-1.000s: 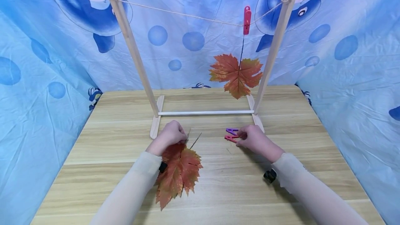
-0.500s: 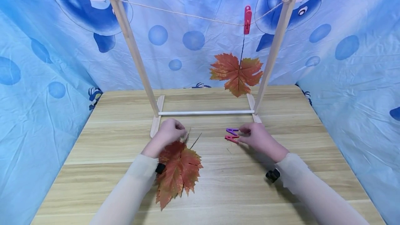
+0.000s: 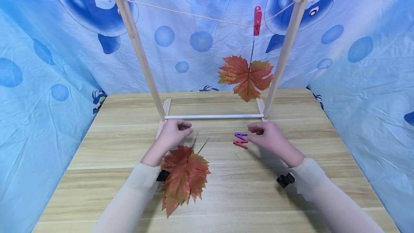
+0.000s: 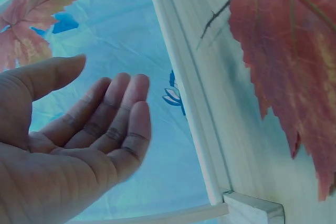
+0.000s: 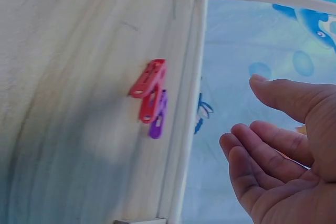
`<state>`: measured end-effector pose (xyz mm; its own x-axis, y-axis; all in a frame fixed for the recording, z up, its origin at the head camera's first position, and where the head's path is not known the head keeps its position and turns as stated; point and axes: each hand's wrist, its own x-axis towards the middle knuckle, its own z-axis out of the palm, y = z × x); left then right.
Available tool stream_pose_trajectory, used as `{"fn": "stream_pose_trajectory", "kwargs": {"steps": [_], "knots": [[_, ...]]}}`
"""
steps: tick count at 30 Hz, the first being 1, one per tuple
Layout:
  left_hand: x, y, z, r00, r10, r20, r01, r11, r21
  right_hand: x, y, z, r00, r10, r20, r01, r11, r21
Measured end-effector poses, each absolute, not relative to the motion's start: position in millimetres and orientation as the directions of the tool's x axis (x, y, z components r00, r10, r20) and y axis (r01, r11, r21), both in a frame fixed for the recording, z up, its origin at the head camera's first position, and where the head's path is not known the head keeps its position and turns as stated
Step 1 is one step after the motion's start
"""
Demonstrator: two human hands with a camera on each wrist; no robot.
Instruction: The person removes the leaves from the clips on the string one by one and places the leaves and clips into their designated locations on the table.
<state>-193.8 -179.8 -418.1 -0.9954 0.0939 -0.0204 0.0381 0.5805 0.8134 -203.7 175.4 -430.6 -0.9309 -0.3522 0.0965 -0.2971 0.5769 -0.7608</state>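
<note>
Above the stems of the red-orange maple-like leaves (image 3: 187,179), my left hand (image 3: 173,132) holds nothing. Its fingers are loosely bent with the thumb apart, as the left wrist view shows. The leaves overlap in a pile at the left front, with two dark stems pointing away from me. My right hand (image 3: 271,139) hovers just right of a purple clothespin (image 3: 240,136) and a red clothespin (image 3: 240,144), which lie side by side on the table. Its palm (image 5: 299,192) is bare in the right wrist view, fingers relaxed.
A wooden frame (image 3: 139,49) stands at the back, with a white crossbar (image 3: 213,117) low between its posts. From its string (image 3: 184,13), a red clothespin (image 3: 257,21) hangs another leaf (image 3: 247,76) by the stem. A blue dolphin-print cloth (image 3: 207,64) surrounds the wooden table (image 3: 226,204).
Both hands have drawn back and up, the left from the leaf stems and the right from the clothespins. Their fingers have loosened. Leaves and clothespins stay in place.
</note>
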Motion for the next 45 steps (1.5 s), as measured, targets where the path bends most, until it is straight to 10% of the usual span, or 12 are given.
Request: {"fn": "stream_pose_trajectory", "kwargs": {"steps": [45], "knots": [[-186.5, -141.5, -346.4, -0.951, 0.189, 0.245, 0.291, 0.280, 0.915, -192.3, 181.9, -334.6, -0.929, -0.292, 0.226, -0.343, 0.459, -0.819]]}}
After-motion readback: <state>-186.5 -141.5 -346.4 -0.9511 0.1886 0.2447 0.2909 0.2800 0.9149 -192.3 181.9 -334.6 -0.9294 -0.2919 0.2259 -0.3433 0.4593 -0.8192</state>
